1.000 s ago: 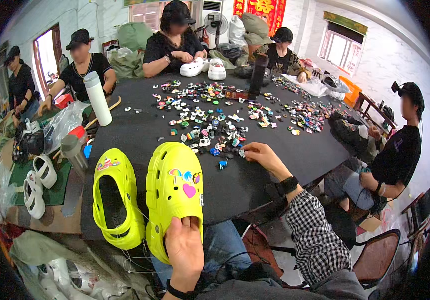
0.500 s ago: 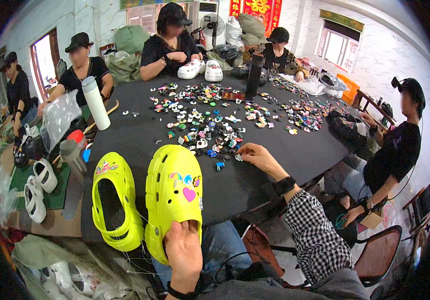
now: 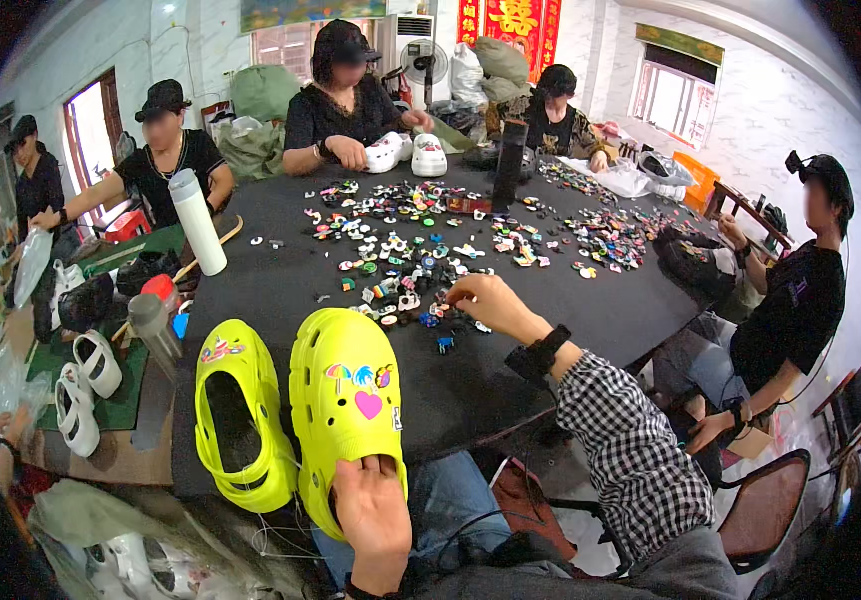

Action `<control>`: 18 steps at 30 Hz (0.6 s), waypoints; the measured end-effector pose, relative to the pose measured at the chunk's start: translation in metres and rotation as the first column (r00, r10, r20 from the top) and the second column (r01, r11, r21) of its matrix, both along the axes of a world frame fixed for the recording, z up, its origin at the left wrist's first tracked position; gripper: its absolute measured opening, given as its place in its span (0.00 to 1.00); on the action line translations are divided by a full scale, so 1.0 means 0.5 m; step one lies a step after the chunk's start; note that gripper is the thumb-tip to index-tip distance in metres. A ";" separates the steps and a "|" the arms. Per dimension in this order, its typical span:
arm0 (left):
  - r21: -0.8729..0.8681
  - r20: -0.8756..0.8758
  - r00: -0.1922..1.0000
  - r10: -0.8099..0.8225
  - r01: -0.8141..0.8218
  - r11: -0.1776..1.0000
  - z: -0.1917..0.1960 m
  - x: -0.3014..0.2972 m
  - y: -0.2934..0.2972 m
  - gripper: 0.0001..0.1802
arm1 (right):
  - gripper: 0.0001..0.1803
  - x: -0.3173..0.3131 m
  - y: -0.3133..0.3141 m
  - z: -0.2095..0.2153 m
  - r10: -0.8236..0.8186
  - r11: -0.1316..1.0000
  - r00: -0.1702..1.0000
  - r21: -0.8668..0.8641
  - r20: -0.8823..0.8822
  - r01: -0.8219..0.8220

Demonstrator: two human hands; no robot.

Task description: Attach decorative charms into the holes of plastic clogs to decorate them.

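Note:
My left hand (image 3: 376,515) has its fingers inside the opening of a lime-yellow clog (image 3: 323,420), gripping it, palm facing up. Shoe charms sit on that clog's toe: an umbrella, a palm tree, a fruit-like one and a pink heart (image 3: 369,404). Beside it on the left rests the matching clog (image 3: 263,385), with a colourful charm on its toe. My right hand (image 3: 496,305) is at the near edge of a loose pile of shoe charms (image 3: 421,215). Its fingers are bent together at the tips; what they pinch, if anything, is hidden. A blue charm (image 3: 446,345) lies just below.
A white bottle (image 3: 197,222) and a grey bottle (image 3: 154,328) stand to the left, near white clogs (image 3: 77,415). A black upright box (image 3: 510,165) stands amid the charms. Across the black table (image 3: 271,285), a co-worker handles white clogs (image 3: 430,157); others sit around.
My right hand has moved left and slightly up into the pile's edge; the pale charm it pinched no longer shows. My left hand still holds the clog. A co-worker's plastic bag at left has moved away.

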State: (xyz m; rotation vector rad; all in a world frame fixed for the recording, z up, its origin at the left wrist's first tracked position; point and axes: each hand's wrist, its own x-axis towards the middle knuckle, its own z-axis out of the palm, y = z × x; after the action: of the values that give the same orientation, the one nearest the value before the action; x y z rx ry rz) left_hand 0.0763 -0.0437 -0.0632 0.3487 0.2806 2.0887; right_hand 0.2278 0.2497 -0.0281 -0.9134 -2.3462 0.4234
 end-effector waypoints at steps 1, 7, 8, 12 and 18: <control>0.013 0.011 1.000 0.013 -0.013 1.000 -0.002 -0.002 -0.002 0.23 | 0.09 -0.010 -0.002 -0.010 -0.006 0.998 0.999 0.056 0.044 0.004; 0.019 0.033 0.999 0.008 -0.008 1.000 -0.005 -0.006 -0.004 0.22 | 0.10 -0.021 0.009 -0.030 -0.027 0.997 0.990 0.077 0.138 0.017; 0.027 0.018 1.000 0.000 -0.001 1.000 -0.006 -0.006 -0.005 0.22 | 0.10 -0.020 0.013 -0.033 -0.029 0.997 0.990 0.076 0.140 0.019; 0.023 0.017 1.000 0.000 -0.001 1.000 -0.008 -0.005 -0.007 0.21 | 0.11 -0.020 0.021 -0.030 -0.078 0.994 0.997 -0.080 0.021 0.079; 0.027 0.025 0.999 -0.031 0.031 0.999 -0.007 -0.005 -0.005 0.20 | 0.12 -0.009 0.031 -0.036 -0.060 0.994 0.998 -0.093 0.021 0.061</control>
State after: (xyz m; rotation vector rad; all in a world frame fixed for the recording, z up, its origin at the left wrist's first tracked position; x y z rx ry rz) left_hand 0.0736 -0.0463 -0.0669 0.3403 0.2313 2.0666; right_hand 0.2233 0.2651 -0.0462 -1.0333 -2.3248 0.5059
